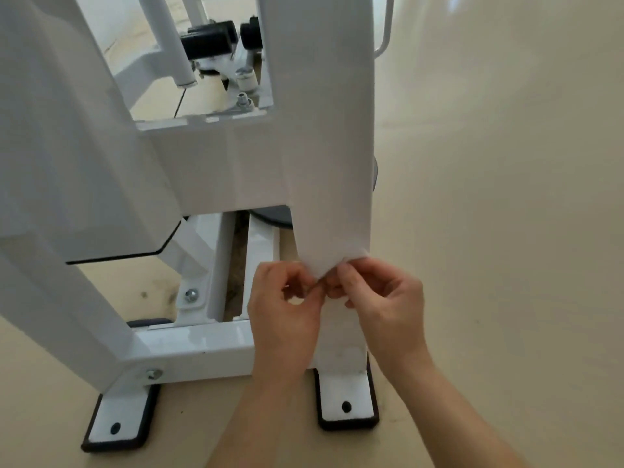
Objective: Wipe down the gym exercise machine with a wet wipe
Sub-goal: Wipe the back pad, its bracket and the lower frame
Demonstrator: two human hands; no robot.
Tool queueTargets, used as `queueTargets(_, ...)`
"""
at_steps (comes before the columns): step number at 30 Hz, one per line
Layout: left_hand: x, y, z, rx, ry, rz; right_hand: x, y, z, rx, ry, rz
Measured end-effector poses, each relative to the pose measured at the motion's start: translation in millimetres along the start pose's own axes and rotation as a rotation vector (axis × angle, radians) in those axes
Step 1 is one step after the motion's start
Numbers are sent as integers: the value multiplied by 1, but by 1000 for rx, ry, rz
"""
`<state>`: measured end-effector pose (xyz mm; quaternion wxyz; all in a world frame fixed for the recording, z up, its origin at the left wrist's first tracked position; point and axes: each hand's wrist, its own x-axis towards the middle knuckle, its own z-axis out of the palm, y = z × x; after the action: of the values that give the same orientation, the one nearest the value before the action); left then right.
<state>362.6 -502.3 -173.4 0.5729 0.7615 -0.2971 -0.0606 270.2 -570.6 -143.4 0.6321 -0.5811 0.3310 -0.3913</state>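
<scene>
1. The wet wipe (332, 266), white and hard to tell from the post behind it, sits at lower centre of the frame, in front of the right upright of the white exercise machine (320, 130).
2. The left hand (283, 312) has its grip pinched on the wipe, fingers curled.
3. The right hand (385, 298) pinches it too, fingertips meeting the left's.
4. White foot plates (341, 386) on black pads rest on the beige floor (506, 231) along the bottom.
5. Black rollers (209, 42) show at upper left, through the machine's opening.
</scene>
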Motion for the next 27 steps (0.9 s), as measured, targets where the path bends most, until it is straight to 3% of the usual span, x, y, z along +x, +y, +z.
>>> queueTargets(2, 19, 29, -5, -38, 59, 128, 16, -22, 7, 67, -3, -83)
queueTargets(4, 32, 43, -10, -31, 92, 224, 24, -31, 9, 160, 7, -52)
queueTargets(10, -6, 22, -4, 240, -14, 124, -5, 7, -6, 196, 79, 255)
queueTargets(13, 11, 43, -10, 323, 36, 311, 15, -19, 2, 161, 19, 143)
queueTargets(16, 54, 84, -24, 386, 212, 520, 47, -71, 14, 215, -36, -34)
queueTargets(18, 77, 104, -32, 399, 298, 553, 60, -96, 18, 249, -60, -85)
queueTargets(22, 88, 124, -31, 354, 361, 498, 71, -117, 19, 368, -132, -63)
queueTargets(25, 91, 138, -23, 437, 354, 647, 80, -127, 12, 538, -191, 38)
queueTargets(27, 90, 140, -12, 546, 253, 776, 86, -125, 1, 629, -167, 91)
